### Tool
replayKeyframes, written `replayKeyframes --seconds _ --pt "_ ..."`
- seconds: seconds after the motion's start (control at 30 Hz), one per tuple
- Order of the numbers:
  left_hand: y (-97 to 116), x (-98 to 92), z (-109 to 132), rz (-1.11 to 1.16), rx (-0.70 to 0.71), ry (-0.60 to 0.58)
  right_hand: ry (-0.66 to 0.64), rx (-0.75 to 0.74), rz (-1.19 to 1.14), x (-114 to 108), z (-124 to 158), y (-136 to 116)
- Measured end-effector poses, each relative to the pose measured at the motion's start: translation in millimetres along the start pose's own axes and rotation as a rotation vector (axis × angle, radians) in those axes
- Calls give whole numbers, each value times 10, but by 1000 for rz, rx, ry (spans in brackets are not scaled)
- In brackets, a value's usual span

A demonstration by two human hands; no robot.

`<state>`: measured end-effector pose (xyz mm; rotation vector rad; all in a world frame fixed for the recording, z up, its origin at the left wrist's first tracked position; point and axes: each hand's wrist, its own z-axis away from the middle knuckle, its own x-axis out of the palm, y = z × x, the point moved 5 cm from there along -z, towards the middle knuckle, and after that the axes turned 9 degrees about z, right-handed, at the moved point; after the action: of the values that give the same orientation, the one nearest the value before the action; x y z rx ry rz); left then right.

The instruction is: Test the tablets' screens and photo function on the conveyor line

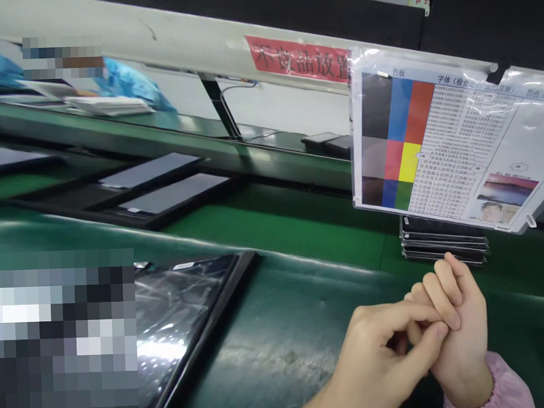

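Left hand (380,358) pinches the curled fingers of the pink-cuffed right hand (461,334); the hands are together and hold no object. Just beyond them, a stack (443,245) of flat dark panels sits on smooth green matting (303,322). A glossy laminated chart (443,144) hangs above the stack, and a shiny black screen (182,314) lies far to its left.

You have a single view, from the camera worn on your head; it faces forward and down across the bench (294,322), and it sits rolled, so the belt (277,227) and the rail (181,43) beyond run slantwise, higher at the left than at the right; it is close in: your left hand (382,355) and right hand (464,328) sit in the lower right corner, the arms cut by the bottom edge, and the dark screen (186,314) at the lower left is cropped too; farther off, the colour chart (448,144) hangs at the right, facing you; heights look squeezed
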<state>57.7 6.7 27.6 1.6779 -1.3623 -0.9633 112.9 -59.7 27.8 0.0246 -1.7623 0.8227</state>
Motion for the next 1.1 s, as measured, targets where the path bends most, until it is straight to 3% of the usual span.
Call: replayKeyframes --seconds 0.33,1.1 --pt "-17 -12 -22 104 -146 -33 27 -46 51 -50 25 -11" --pt "10 -19 -26 114 -100 -41 58 -67 125 -43 32 -32"
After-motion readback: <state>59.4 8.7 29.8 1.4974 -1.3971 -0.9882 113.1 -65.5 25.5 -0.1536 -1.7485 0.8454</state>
